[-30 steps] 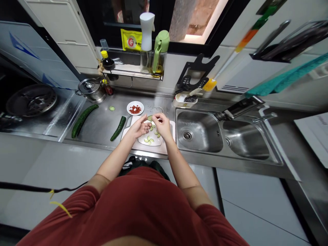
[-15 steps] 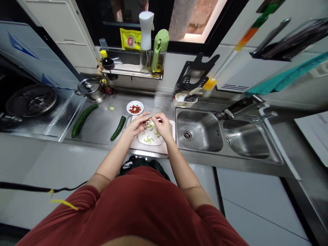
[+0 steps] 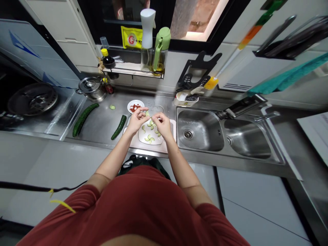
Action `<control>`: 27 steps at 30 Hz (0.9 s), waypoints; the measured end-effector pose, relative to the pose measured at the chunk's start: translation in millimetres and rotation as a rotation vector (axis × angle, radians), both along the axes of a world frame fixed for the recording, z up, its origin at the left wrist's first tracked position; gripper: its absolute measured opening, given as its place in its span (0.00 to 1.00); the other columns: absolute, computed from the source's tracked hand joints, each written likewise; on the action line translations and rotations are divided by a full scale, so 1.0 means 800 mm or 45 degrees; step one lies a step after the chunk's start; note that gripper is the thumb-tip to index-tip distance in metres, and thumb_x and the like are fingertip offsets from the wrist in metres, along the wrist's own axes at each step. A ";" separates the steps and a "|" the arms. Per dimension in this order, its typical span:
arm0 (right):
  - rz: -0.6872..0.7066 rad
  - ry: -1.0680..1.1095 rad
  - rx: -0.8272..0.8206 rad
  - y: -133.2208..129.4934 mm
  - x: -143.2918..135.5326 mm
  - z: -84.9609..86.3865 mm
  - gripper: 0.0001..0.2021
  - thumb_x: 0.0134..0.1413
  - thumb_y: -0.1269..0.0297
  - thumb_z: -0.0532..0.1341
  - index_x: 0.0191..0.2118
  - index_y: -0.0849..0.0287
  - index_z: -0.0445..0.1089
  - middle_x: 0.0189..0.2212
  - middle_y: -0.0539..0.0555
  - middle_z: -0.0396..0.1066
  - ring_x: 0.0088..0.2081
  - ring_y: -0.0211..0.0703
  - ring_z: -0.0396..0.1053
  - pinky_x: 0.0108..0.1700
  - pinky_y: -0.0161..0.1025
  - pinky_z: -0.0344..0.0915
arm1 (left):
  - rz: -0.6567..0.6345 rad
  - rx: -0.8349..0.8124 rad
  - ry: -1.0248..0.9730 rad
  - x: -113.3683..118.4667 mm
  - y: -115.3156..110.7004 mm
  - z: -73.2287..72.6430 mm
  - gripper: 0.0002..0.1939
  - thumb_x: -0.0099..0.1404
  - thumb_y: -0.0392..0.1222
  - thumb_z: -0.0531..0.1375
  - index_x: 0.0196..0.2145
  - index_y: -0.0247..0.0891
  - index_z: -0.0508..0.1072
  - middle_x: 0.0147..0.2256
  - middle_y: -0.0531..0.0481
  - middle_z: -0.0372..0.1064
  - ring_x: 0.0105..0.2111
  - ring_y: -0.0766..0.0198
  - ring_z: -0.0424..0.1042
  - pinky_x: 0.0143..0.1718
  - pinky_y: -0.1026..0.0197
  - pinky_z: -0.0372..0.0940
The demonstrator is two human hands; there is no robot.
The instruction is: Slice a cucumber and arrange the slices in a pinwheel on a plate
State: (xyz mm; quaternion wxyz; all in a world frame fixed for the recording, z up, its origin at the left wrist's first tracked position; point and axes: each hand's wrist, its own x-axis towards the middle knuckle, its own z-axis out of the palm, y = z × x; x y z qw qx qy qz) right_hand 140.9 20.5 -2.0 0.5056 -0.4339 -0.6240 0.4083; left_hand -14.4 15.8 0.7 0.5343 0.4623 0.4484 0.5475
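One cucumber slice (image 3: 147,113) sits pinched at the left hand's (image 3: 135,120) fingertips.

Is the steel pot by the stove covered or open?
Covered. The steel pot carries a lid with a knob on top, sitting flat on its rim, so nothing inside shows.

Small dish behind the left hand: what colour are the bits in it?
Red bits in a white small dish, just beyond the left hand; the head view shows it.
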 end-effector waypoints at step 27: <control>-0.044 -0.477 -0.295 0.028 -0.008 -0.092 0.13 0.52 0.53 0.60 0.30 0.58 0.70 0.24 0.48 0.70 0.28 0.38 0.67 0.32 0.32 0.60 | 0.212 -0.012 0.540 -0.013 0.004 -0.092 0.14 0.50 0.42 0.66 0.35 0.38 0.71 0.25 0.56 0.65 0.24 0.71 0.61 0.30 0.67 0.58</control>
